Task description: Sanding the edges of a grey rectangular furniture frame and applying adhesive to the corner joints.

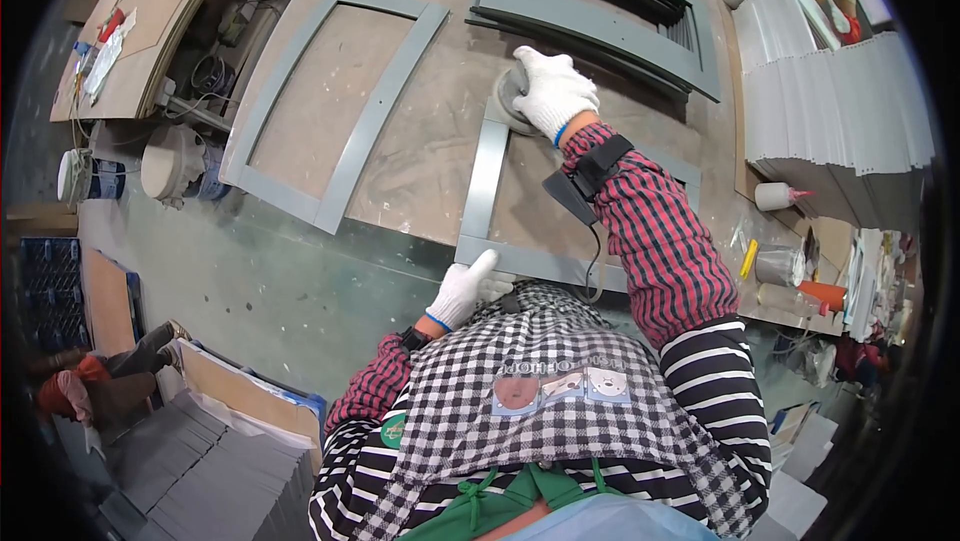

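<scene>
In a white glove, my right hand (560, 91) is closed over a round grey sander (512, 101), whose disc rests at the far left corner of a grey rectangular frame (486, 176). A black cord (598, 286) trails below my right forearm. My left hand (468, 291), also gloved in white, grips the same frame at its near left corner, with one digit laid on top of the rail. Its other fingers sit at the frame's near edge. The near rail lies close against my checked apron, and my right sleeve hides part of the frame.
A second grey frame (383, 119) lies flat to the left on the worktable (430, 156). Several frames are stacked (600, 39) at the far side. Grey panels (840, 106) stand piled at right, near a white bottle (775, 197). Buckets (165, 161) stand left; another person (75, 391) is lower left.
</scene>
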Available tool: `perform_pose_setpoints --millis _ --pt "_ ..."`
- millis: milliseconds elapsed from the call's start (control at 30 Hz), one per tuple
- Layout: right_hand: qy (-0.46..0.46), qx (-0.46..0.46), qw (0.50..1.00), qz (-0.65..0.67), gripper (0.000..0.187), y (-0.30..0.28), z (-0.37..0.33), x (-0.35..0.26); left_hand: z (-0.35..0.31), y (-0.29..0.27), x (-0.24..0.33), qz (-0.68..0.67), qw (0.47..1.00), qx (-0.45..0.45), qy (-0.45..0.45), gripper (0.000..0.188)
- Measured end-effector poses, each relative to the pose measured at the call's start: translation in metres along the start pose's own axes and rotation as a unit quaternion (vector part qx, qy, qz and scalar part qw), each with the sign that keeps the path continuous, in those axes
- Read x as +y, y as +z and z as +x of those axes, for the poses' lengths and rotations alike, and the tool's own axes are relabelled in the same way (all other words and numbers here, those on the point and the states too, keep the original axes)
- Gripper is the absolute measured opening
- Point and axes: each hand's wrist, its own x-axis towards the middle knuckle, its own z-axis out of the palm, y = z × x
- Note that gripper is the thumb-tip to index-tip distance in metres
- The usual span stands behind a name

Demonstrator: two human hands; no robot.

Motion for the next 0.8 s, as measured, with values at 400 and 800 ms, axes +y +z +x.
perform_pose_setpoints --millis 400,800 --pt "-0.058 0.088 0.993 0.053 0.03 0.016 0.002 -0.011 0.003 -0.013 -0.004 0.073 0.997 0.01 0.018 0.063" --pt "0.161 0.103 0.979 0.069 0.066 -0.002 -0.08 0.139 -0.001 0.007 0.012 0.029 0.998 0.047 -0.015 0.054"
